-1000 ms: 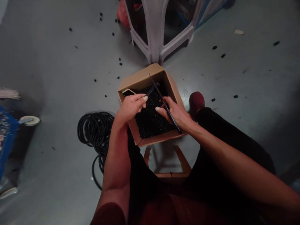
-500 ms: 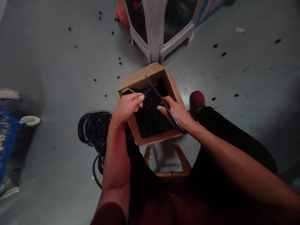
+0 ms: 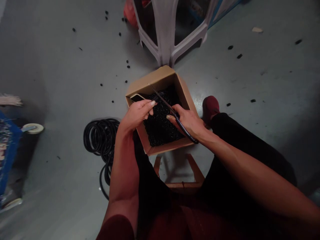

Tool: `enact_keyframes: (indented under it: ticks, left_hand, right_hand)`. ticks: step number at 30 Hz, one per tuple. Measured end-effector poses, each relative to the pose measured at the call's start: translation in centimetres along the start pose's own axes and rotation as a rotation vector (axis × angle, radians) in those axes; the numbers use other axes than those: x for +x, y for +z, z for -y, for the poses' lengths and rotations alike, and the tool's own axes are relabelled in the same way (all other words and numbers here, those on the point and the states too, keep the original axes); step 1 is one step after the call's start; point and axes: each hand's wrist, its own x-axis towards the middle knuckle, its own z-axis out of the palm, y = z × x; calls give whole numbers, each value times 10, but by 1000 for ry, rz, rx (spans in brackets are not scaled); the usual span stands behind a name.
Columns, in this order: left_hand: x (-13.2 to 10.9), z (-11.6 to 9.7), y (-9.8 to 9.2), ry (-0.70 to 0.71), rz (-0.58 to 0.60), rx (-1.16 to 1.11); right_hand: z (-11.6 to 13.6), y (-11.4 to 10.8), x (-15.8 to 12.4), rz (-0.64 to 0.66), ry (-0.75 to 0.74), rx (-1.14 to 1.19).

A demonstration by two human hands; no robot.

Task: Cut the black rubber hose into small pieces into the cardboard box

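Observation:
My left hand (image 3: 140,111) is closed in a pinch above the cardboard box (image 3: 150,80). A black ribbed tube (image 3: 156,99) shows only as a short dark end at its fingertips; the rest is hidden. In my right hand (image 3: 186,120) is a long dark tool (image 3: 163,100) with a narrow blade and a dark, wrapped-looking handle lying along the wrist. Its exact kind I cannot make out. The blade slants up and left over the box, its tip near the far wall. Short black pieces (image 3: 162,130) fill the bottom of the box.
Coiled black tubing (image 3: 98,136) lies on the floor at left. A pale plastic stool (image 3: 165,36) stands beyond the box, and a wooden stool (image 3: 185,187) is beneath me. A phone-like object (image 3: 137,97) rests in the box corner. Small black bits (image 3: 230,47) dot the floor.
The ribbed tube stuck out well past my left fingertips earlier; now only a short end shows. The tool's tip has shifted slightly left and down.

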Motion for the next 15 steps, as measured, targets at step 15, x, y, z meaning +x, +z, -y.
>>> enact_keyframes:
  ticks: [15]
  left_hand:
    - [3, 1, 5, 59, -181, 390]
  right_hand:
    - [-4, 3, 4, 86, -26, 74]
